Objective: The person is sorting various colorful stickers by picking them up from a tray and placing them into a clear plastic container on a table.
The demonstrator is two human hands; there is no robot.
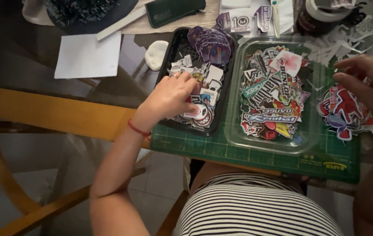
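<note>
On a glass tabletop [33, 83] with a wooden frame, seen from above by the person seated at its near edge, a green cutting mat [239, 150] lies along that edge. Two shallow trays stand side by side on the mat. The black tray [173, 43], toward the left end of the mat, holds a loose pile of cut-out stickers [208, 78], many of them white-edged, with a purple cluster heaped at its far end. The left hand [171, 96], wearing a ring and a thin red cord at the wrist, reaches into this tray; its fingers are curled down into the stickers, pinching among them, though which single sticker they grip cannot be told. Just beside it, the clear plastic tray [234, 131] holds a thicker heap of colourful stickers [271, 94] in red, yellow, green and blue. At the right end of the mat, a small stack of red and blue stickers [344, 111] lies loose on the mat itself. The right hand [370, 85] hovers just over that stack with fingers loosely bent and apart, holding nothing that can be seen. Farther back on the tabletop lie a white sheet of paper [88, 54], a small white oval object [156, 53], a dark green case [173, 9] and scattered white paper trimmings [344, 41] toward the far right corner. The person's striped shirt [256, 207] shows below the near edge.
</note>
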